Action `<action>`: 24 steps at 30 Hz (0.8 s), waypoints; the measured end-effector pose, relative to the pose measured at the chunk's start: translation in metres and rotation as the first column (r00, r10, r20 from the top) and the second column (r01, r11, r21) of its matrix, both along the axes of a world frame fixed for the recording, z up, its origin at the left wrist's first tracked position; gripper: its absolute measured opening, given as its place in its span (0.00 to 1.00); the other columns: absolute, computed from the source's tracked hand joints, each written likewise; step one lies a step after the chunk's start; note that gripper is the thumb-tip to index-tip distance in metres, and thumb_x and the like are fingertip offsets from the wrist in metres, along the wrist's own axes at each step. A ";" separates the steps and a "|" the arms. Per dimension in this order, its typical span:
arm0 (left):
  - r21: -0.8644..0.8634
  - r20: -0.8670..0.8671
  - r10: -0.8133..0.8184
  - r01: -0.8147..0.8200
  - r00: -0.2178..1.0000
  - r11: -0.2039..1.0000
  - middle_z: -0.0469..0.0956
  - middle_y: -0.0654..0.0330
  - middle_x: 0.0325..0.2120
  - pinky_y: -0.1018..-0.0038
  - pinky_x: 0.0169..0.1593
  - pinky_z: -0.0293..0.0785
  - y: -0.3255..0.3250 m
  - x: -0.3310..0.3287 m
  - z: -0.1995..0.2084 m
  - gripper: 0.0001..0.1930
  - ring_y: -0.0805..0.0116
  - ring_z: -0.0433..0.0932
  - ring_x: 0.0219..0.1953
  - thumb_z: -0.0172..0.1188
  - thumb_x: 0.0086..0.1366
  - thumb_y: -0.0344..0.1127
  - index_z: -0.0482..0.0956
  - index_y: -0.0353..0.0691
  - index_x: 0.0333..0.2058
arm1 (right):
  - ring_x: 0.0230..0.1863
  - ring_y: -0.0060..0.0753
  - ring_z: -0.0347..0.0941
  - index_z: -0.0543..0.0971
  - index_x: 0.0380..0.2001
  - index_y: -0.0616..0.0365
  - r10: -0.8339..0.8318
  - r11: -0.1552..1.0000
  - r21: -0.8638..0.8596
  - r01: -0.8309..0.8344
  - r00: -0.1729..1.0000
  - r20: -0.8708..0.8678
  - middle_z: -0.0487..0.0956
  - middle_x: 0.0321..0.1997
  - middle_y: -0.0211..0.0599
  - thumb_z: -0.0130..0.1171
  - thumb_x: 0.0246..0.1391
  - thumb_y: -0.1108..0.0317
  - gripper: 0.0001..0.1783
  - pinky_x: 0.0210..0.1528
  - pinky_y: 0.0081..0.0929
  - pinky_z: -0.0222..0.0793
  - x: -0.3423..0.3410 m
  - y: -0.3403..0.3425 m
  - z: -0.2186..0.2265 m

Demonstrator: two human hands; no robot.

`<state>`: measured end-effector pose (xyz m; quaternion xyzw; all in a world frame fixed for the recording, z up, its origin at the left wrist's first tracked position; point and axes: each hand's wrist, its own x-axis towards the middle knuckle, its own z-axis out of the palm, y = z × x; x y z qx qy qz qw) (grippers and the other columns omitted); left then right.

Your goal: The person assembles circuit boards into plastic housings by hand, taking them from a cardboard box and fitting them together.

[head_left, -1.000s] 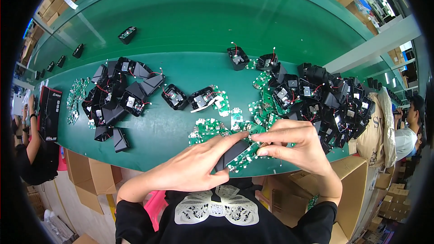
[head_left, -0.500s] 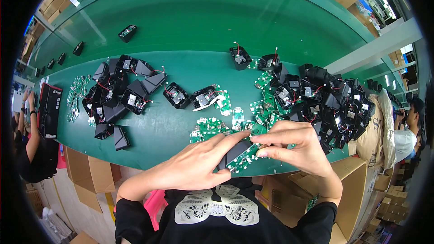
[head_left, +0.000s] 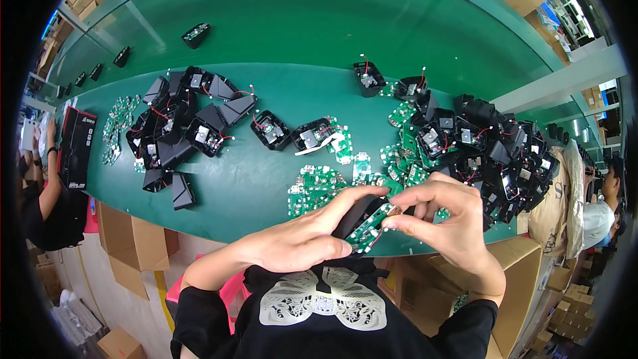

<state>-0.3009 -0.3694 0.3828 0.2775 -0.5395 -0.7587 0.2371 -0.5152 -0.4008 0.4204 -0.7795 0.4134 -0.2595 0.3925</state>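
Close to the table's front edge, my left hand [head_left: 310,231] wraps round a black plastic housing [head_left: 359,216], thumb near its lower end and fingers along its far side. A long green circuit board [head_left: 369,229] lies along the housing's open side, tilted up to the right. My right hand [head_left: 444,217] pinches the board's upper right end between thumb and fingers. How far the board sits inside the housing is hidden by my fingers. Just beyond my hands lie loose green circuit boards [head_left: 318,185], spread in a pile.
Black housings with red wires are heaped at the right [head_left: 500,153] and in a smaller heap at the left [head_left: 171,134]. Two open housings [head_left: 270,131] stand mid-table. A black box [head_left: 78,148] is at the left end. Cardboard boxes [head_left: 136,244] stand below the front edge.
The housing and board have tilted more steeply in my hands, and my left thumb has come up against the board's lower end. The whole view has shifted slightly.
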 end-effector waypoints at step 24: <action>-0.216 0.110 0.234 -0.207 0.966 0.954 0.68 0.46 0.40 0.66 0.41 0.67 0.012 -0.018 -0.007 0.23 0.56 0.74 0.38 0.44 0.63 0.36 0.52 0.40 0.55 | 0.24 0.19 0.73 0.75 0.40 0.59 -0.060 0.996 0.075 0.058 0.998 0.029 0.75 0.38 0.36 0.66 0.39 0.73 0.20 0.18 0.16 0.67 0.006 0.001 0.001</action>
